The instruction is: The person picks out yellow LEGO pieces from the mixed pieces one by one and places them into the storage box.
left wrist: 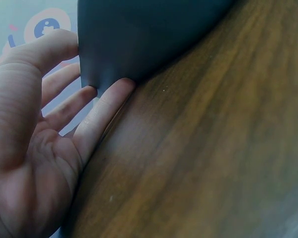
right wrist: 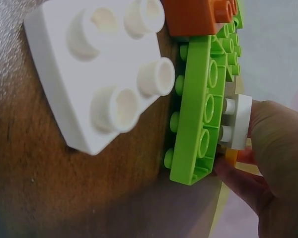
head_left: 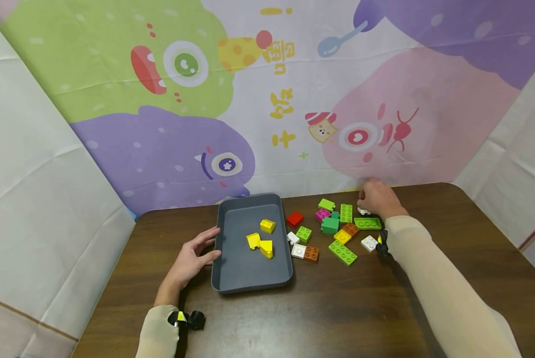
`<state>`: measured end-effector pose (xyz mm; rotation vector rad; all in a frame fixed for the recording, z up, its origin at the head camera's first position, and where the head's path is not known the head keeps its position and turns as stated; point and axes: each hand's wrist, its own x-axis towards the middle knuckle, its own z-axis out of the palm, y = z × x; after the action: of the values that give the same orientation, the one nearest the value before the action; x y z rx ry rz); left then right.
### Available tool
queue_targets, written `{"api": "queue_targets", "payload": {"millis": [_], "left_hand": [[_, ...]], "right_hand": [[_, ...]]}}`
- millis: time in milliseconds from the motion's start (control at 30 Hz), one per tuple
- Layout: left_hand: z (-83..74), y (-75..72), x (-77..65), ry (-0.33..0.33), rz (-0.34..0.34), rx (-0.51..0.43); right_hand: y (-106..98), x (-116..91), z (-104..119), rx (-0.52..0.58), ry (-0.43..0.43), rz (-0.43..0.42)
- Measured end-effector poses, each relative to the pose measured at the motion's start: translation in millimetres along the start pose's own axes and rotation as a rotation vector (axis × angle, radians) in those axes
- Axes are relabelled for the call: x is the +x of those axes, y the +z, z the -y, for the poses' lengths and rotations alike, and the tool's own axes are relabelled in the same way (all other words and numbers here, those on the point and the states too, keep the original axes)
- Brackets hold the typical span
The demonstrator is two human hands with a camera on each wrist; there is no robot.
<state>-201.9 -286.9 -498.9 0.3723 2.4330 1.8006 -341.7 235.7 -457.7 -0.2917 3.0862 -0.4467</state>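
My left hand (head_left: 190,258) rests against the left side of a dark grey tray (head_left: 252,287), fingers fairly straight and touching its outer wall (left wrist: 134,34). Three yellow bricks (head_left: 267,226) lie inside the tray. At the table's back edge on the right, my right hand (head_left: 379,198) reaches down with curled fingers. Between those fingers a small yellow-orange piece (right wrist: 231,156) shows, mostly hidden by the hand. A white brick (right wrist: 237,121) stands right at the fingers, beside a long green brick (right wrist: 193,114) turned on its side in the right wrist view.
Loose bricks spread right of the tray: a red brick (head_left: 295,219), a dark green brick (head_left: 330,225), a yellow brick (head_left: 342,236), a brown brick (head_left: 311,254), a white brick (head_left: 369,243) and several light green ones. A printed cloth (head_left: 276,169) hangs behind the table.
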Motion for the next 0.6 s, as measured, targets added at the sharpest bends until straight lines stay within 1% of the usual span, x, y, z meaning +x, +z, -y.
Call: {"api": "queue_targets", "payload": {"millis": [300,433,600], "left_hand": [[-1.2,-0.3,0.7,-0.004,0.000,0.011],[-1.3,-0.5,1.0,-0.004,0.003,0.018],[-0.9,-0.6,0.8,-0.001,0.003,0.011]], "right_hand": [[-2.6,1.7,-0.7,-0.029,-0.017,0.035],[-3.0,1.0,-2.4,-0.027,-0.009,0.052],[-1.6,1.1,-4.0,-0.028,-0.010,0.049]]}}
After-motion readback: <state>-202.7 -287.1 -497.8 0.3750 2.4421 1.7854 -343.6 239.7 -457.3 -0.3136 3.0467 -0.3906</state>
